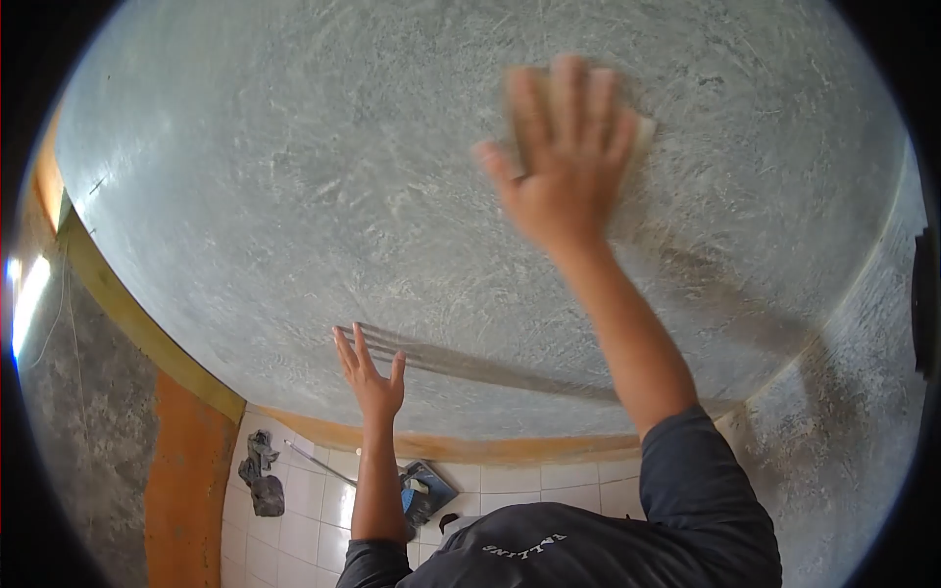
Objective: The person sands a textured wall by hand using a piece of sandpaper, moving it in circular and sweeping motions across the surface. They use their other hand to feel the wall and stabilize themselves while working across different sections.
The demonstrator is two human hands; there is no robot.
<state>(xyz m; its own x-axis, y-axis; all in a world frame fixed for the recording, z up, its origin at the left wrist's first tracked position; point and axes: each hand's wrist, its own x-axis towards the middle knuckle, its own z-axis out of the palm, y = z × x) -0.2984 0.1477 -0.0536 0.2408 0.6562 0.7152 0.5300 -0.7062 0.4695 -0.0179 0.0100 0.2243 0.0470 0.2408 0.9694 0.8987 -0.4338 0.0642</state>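
1. Four fingers of your right hand [567,167] lie spread over a pale sheet [646,134], seemingly pressed, not clasped, against the grey wall [392,196]; uneven pressure could let it slip.
2. Your left hand [372,387], fingers splayed, empty, is lower along the wall; contact unclear, so bracing might fail.
3. Below the wall, a dark tray-like object [443,482] could catch a careless step.

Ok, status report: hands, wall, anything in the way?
Right hand: spread over pale pad at the wall, blurred. Left hand: open, empty, at the wall. Surface: grey, streaky. No obstruction visible around either hand.
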